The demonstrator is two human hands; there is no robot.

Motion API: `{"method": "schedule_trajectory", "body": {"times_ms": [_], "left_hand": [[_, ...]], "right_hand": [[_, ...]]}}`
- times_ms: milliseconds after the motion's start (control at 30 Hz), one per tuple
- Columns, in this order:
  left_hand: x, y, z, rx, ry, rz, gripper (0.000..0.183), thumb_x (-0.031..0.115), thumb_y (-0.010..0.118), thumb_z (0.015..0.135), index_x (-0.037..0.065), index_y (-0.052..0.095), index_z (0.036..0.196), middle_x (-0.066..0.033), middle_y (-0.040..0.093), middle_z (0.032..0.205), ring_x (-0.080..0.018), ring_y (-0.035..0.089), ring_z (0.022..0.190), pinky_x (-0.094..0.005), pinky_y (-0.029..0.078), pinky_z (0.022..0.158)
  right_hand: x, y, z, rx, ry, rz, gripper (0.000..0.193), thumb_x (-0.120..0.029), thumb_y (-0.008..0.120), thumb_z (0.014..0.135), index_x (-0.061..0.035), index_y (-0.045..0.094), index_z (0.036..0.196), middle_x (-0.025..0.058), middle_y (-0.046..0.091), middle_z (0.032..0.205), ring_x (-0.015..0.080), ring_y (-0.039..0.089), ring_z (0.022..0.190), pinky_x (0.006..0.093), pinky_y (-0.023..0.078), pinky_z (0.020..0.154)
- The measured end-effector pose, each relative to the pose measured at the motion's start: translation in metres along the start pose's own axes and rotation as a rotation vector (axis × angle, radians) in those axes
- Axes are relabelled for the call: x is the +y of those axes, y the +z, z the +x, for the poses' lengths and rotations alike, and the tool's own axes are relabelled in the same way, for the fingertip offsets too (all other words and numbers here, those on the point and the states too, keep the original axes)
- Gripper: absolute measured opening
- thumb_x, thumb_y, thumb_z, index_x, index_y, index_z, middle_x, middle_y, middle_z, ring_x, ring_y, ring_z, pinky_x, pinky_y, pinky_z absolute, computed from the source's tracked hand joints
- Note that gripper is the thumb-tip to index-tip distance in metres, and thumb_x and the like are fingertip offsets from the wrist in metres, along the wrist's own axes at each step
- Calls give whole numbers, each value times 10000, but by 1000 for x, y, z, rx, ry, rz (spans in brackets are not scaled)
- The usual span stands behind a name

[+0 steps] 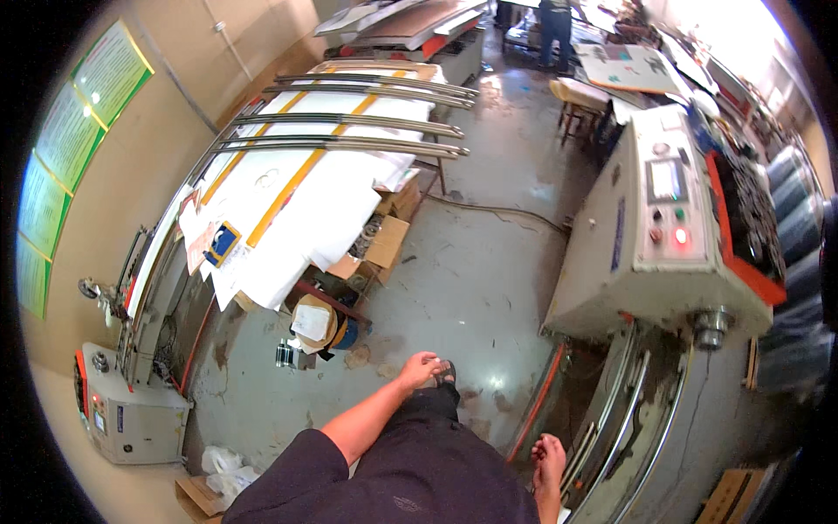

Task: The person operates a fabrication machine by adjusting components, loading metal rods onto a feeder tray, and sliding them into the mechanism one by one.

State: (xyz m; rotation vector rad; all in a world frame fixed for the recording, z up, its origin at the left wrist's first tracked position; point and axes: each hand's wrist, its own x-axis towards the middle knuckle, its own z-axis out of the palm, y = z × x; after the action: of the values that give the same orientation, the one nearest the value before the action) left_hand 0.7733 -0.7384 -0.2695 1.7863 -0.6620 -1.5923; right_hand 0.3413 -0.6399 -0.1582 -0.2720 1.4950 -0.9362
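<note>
My left hand (420,370) is in front of my body above the grey floor, its fingers curled together; whether anything small is in them I cannot make out. Low at the right, my right hand (549,461) hangs with loosely bent fingers and shows nothing in them. It is nearest to the long metal rails (630,410) below a beige machine (642,214). That machine has a control panel (668,205) with a small screen, several buttons and a lit red lamp. Neither hand visibly touches anything. Below my left hand a sandalled foot (446,373) shows.
A long table (301,188) at the left bears white sheets, yellow strips and metal bars (349,118). Beside its near end stands a round stool (314,323). Cardboard boxes (384,242) are under the table. A smaller machine (135,415) stands lower left. A cable (497,209) crosses the floor; a person (556,33) stands far off.
</note>
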Motion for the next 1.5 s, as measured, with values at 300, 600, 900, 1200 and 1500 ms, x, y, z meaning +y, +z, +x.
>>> {"method": "schedule_trajectory", "body": {"times_ms": [300, 600, 900, 1200, 1500], "left_hand": [[155, -64, 62, 69, -31, -233, 457, 283, 621, 1102, 3, 558, 1457, -124, 708, 1283, -205, 705, 1106, -343, 584, 925], [333, -31, 133, -372, 142, -327, 502, 275, 583, 1123, 28, 481, 1547, -125, 629, 1446, -238, 631, 1303, -388, 507, 1096], [547, 56, 301, -538, 324, -461, 479, 231, 612, 1112, 27, 511, 1533, -127, 638, 1435, -224, 615, 1311, -388, 479, 1139], [613, 34, 399, 47, 256, -802, 410, 234, 571, 1132, 26, 537, 1484, -102, 684, 1335, -203, 662, 1224, -360, 524, 1060], [623, 37, 501, 122, 353, -792, 512, 300, 597, 1124, -4, 482, 1519, -106, 674, 1367, -189, 644, 1247, -335, 507, 1059]], "right_hand": [[-156, 235, 148, -349, -176, -260, 181, -221, 664, 1070, -70, 695, 1166, 9, 692, 908, 111, 650, 785, 268, 515, 698], [-322, 418, 328, -550, -280, -349, 180, -224, 668, 1069, -72, 700, 1161, -6, 684, 900, 88, 636, 783, 247, 494, 703], [-526, 626, 493, -736, -334, -421, 147, -154, 676, 1061, -36, 708, 1144, -10, 678, 927, 81, 606, 797, 247, 473, 723], [-613, 778, 584, -968, -304, -791, 179, -142, 657, 1065, -4, 703, 1170, 2, 679, 926, 101, 620, 832, 279, 498, 755], [-641, 914, 639, -1111, -180, -858, 192, -160, 664, 1061, -4, 703, 1166, 3, 669, 921, 102, 606, 812, 275, 499, 749]]}}
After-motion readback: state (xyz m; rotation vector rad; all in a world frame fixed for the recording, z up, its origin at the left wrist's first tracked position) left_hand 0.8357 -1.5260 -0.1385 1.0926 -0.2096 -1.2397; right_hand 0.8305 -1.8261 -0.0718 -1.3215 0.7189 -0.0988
